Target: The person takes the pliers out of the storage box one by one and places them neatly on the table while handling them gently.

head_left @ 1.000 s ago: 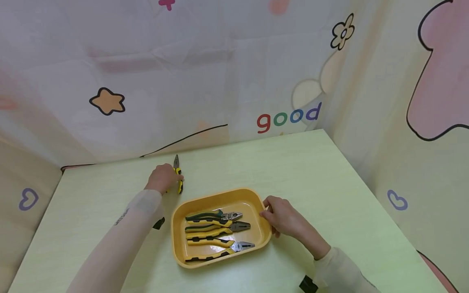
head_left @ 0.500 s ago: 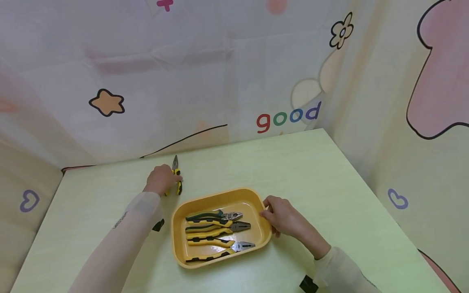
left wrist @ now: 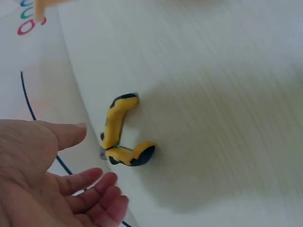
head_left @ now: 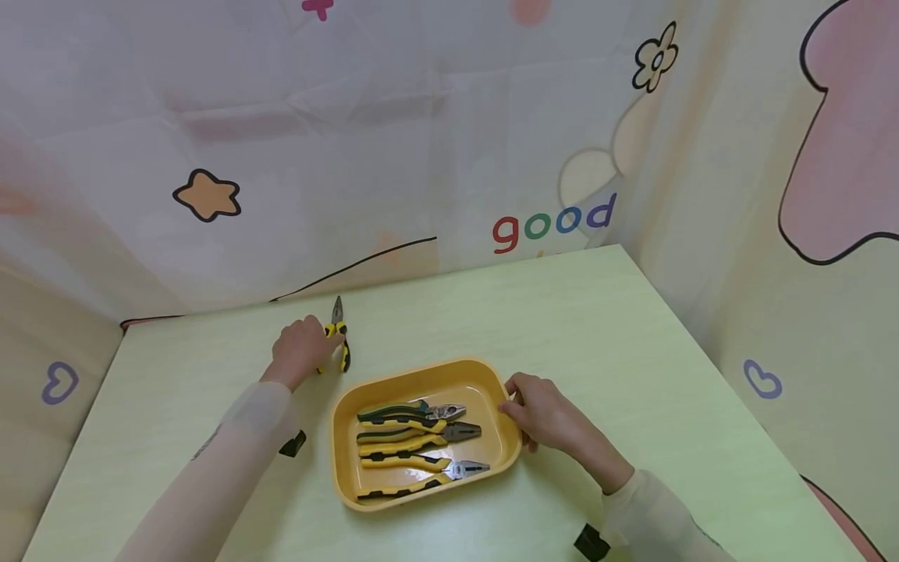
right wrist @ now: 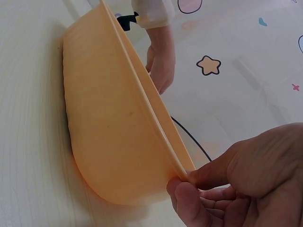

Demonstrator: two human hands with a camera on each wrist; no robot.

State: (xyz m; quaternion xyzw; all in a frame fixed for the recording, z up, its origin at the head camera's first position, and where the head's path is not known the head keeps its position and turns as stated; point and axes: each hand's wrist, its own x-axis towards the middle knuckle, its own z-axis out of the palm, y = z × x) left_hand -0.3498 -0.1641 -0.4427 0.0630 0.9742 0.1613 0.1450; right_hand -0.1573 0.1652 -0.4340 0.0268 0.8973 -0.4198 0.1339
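Needle-nose pliers [head_left: 339, 311] with yellow-and-black handles lie at the far left of the table, tip toward the back wall and handles spread. Beside them is my left hand [head_left: 300, 351]; in the left wrist view its thumb and fingers [left wrist: 109, 203] are apart, with nothing gripped between them. My right hand [head_left: 548, 414] pinches the right end of a yellow plastic tray [head_left: 495, 437], thumb [right wrist: 213, 172] on the rim and index finger outside. Three pairs of pliers lie in the tray: one upper [head_left: 445, 412], one middle [head_left: 460, 432], one lower [head_left: 465, 470], jaws pointing right.
The pale green table [head_left: 562, 328] meets a printed cloth backdrop [head_left: 393, 156] at the back and both sides. A small black piece [head_left: 293, 443] hangs below the left wrist, and another black piece [head_left: 592, 542] below the right.
My left hand has drawn back slightly to the left from the needle-nose pliers, and more of their handles shows. The right hand keeps its hold on the tray.
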